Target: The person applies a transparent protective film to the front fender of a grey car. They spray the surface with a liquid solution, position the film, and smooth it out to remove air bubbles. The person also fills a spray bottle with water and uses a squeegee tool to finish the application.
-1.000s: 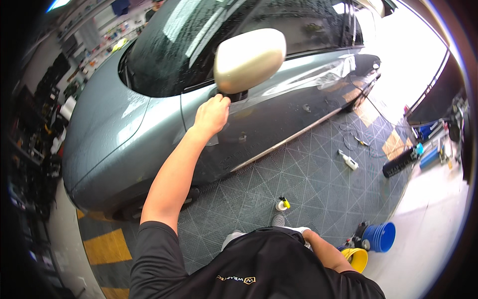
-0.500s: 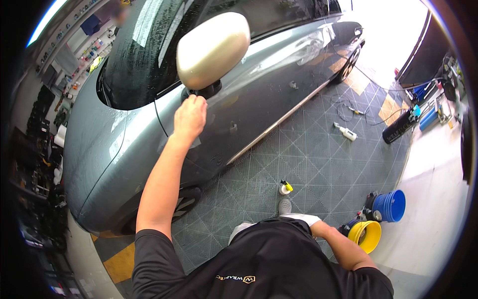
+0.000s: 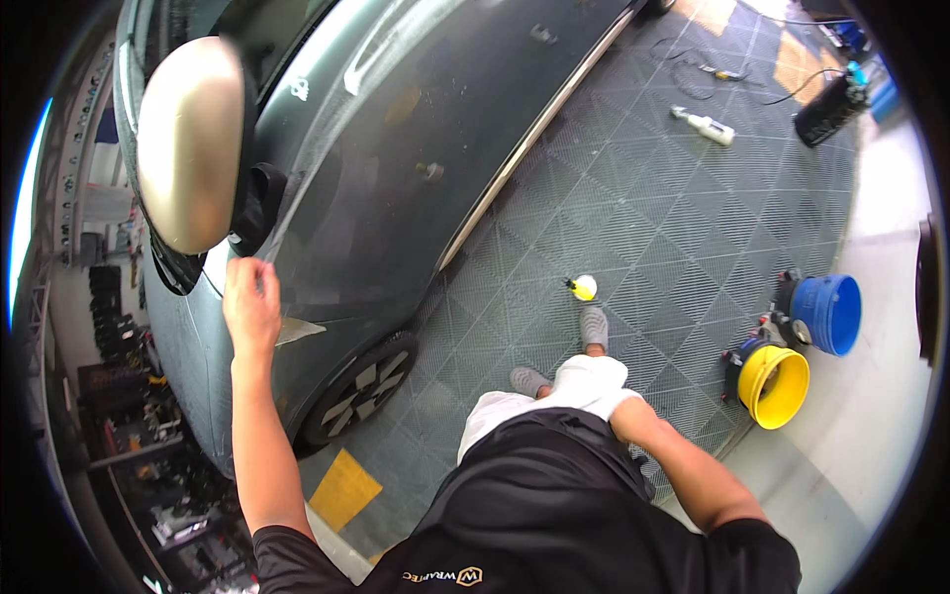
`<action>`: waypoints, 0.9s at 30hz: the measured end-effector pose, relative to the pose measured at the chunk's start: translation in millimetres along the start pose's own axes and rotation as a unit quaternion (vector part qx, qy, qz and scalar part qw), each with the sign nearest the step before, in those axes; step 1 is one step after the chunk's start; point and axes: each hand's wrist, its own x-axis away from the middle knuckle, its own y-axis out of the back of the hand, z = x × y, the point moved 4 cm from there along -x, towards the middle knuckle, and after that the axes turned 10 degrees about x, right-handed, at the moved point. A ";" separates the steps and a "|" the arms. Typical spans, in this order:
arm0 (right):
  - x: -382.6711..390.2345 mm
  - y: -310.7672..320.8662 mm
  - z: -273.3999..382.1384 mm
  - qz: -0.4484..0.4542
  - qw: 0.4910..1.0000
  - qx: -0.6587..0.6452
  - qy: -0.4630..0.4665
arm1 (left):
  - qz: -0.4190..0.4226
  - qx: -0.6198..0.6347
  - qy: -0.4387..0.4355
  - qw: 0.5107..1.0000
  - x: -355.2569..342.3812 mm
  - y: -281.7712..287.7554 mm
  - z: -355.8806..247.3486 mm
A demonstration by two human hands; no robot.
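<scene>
My left hand (image 3: 252, 309) is raised beside the grey car (image 3: 366, 208), just below the pale gold side mirror (image 3: 190, 148) and its black mount (image 3: 259, 208). Its fingers are bent and pressed together; whatever they hold, if anything, is too small to make out. A pale triangular flap (image 3: 297, 330) shows on the car's side next to my wrist. Down at my right hip, by the white shorts (image 3: 584, 381), my right arm (image 3: 683, 470) ends with its fingers hidden from sight.
Near my shoe stands a bottle with a yellow-and-black top (image 3: 584, 288). To the right are a blue bucket (image 3: 829, 315) and a yellow bucket (image 3: 774, 386). A white bottle (image 3: 705, 126), a black cylinder (image 3: 831, 109) and a hose (image 3: 727, 74) lie farther off. The front wheel (image 3: 361, 391) is close.
My view has turned, so the mirror sits farther left and the front wheel shows more. My left hand has come off the mirror's base to just below it. My right arm stays at the hip.
</scene>
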 end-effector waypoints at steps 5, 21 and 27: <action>57.5 -50.0 -23.6 -0.021 0.988 -0.150 0.020 | 0.032 -0.066 0.067 0.995 -1.9 0.3 -1.9; 111.2 137.1 -135.3 -0.044 0.964 -0.237 -0.108 | -0.050 -0.061 0.072 0.994 -22.5 23.1 18.1; -9.4 235.4 -18.2 -0.221 0.869 -0.436 0.071 | -0.051 0.016 0.023 0.998 -24.9 21.1 5.7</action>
